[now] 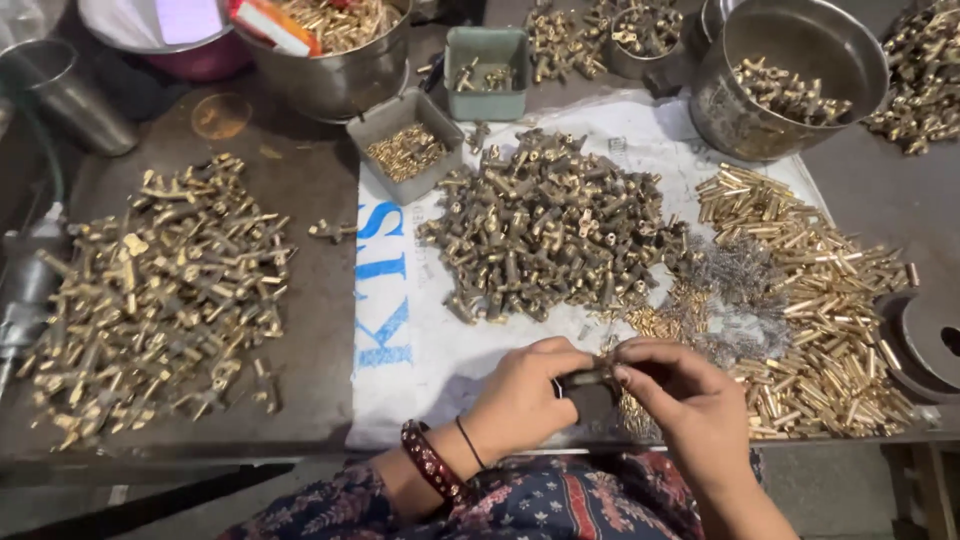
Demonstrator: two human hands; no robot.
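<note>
My left hand (525,395) and my right hand (680,400) meet at the near edge of the table, both pinching one small dark brass fitting (588,379) between the fingertips. A red bangle and a black thread sit on my left wrist. Just beyond the hands lies a big heap of dark brass fittings (550,225) on a white printed sack (410,340). Right of my hands are a pile of shiny brass pins (820,290) and a tangle of small grey wire springs (735,280).
A second heap of brass fittings (160,290) covers the left of the dark table. At the back stand steel bowls (790,75) (335,60), small grey trays with parts (405,150) (487,70), and a metal cup (65,95). A round dark part (925,345) is at right.
</note>
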